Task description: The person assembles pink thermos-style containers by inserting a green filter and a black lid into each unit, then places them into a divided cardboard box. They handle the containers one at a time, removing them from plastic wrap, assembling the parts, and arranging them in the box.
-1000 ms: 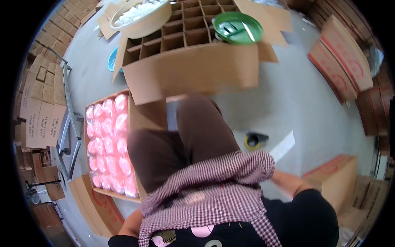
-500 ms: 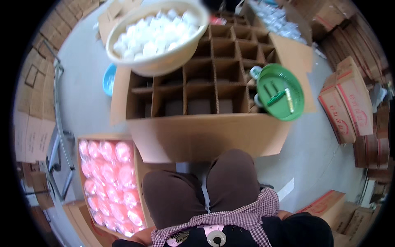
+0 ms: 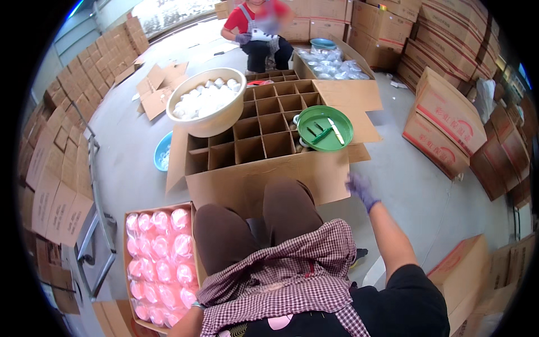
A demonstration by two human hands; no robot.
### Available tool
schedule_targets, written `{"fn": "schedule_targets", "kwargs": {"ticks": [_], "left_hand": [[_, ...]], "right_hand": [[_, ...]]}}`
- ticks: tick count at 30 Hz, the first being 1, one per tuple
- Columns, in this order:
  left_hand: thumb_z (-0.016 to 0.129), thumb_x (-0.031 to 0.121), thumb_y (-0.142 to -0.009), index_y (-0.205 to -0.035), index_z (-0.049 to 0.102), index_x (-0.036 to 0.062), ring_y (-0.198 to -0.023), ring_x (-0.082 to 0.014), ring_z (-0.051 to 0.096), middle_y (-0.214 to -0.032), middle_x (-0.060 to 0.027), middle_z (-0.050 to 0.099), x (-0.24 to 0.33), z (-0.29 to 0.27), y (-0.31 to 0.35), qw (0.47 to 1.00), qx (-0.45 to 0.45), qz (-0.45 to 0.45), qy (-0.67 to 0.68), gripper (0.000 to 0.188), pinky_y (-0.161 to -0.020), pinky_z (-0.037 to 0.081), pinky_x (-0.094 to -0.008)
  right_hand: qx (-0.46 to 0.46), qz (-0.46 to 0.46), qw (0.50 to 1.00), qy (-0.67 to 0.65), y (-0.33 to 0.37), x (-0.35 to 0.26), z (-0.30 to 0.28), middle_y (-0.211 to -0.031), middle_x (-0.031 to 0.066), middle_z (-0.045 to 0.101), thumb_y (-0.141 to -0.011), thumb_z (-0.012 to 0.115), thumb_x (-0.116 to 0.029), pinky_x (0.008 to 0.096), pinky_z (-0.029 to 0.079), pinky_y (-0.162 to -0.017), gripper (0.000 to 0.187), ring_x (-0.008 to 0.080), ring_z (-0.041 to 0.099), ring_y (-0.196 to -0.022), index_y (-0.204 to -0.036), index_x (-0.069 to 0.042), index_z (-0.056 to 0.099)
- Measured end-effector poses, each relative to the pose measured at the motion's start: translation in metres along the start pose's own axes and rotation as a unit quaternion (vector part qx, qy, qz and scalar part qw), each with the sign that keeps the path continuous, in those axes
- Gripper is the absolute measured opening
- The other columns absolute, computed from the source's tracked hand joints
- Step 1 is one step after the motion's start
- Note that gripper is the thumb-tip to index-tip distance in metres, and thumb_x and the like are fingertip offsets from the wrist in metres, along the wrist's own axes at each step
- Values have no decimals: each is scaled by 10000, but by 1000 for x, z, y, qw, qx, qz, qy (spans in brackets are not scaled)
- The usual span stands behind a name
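My right hand [image 3: 363, 192], in a purple-grey glove, reaches forward beside the right front corner of a large divided cardboard carton [image 3: 264, 180]. It looks open, slightly blurred, with nothing visible in it. My left forearm [image 3: 188, 322], with a band at the wrist, lies by the checked apron [image 3: 275, 281]; the left hand itself is hidden. A green round basket [image 3: 324, 147] on the carton's right side holds a knife with a pale handle [image 3: 337, 132] and other small green and dark items. A cream basin [image 3: 209, 124] of white caps rests on the carton's left side.
At my left stands a box of pink, plastic-wrapped round items [image 3: 160, 247]. A blue basin [image 3: 163, 153] is on the floor behind it. Ahead, a person in red [image 3: 255, 33] sits beyond the carton, near a box of clear-wrapped items [image 3: 331, 66]. Stacked cartons [image 3: 443, 123] line the right.
My view has tilted up, bringing in the person ahead. My right hand has come into view beside the carton, and my left forearm shows more. The basin and basket keep their places on the carton.
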State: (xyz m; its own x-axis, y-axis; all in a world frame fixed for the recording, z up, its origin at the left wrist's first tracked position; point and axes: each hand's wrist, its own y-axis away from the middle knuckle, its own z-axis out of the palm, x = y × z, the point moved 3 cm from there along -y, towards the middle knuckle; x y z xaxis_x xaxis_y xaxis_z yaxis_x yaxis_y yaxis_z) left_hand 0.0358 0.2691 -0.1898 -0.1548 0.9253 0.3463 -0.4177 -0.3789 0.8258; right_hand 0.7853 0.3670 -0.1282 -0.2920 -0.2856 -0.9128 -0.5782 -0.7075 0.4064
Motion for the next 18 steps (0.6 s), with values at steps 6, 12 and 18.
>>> {"fn": "schedule_targets", "kwargs": {"ticks": [6, 12, 18], "left_hand": [[488, 485, -1033, -1340, 572, 46, -1103, -287, 665, -1227, -135, 682, 21, -15, 85, 992, 51, 114, -34, 542, -960, 543, -446], [548, 513, -1001, -1323, 568, 65, -983, -257, 689, -1124, -143, 709, 90, 11, 105, 965, 122, 233, -21, 552, -854, 551, -396], [503, 441, -1041, -1350, 543, 43, -1014, -222, 679, -1145, -116, 682, 180, 59, 78, 947, 122, 286, -79, 506, -920, 546, -361]], "right_hand": [[98, -146, 969, 175, -29, -110, 62, -825, 196, 698, -863, 696, -401, 376, 558, -562, 510, 271, 691, -616, -1110, 24, 560], [262, -324, 886, 202, -80, -118, 108, -769, 185, 683, -792, 618, -225, 395, 548, -609, 361, 288, 680, -638, -1052, 26, 613], [111, -209, 967, 100, -55, -165, 259, -917, 250, 701, -829, 616, -242, 412, 546, -687, 387, 342, 700, -761, -1083, 49, 618]]}}
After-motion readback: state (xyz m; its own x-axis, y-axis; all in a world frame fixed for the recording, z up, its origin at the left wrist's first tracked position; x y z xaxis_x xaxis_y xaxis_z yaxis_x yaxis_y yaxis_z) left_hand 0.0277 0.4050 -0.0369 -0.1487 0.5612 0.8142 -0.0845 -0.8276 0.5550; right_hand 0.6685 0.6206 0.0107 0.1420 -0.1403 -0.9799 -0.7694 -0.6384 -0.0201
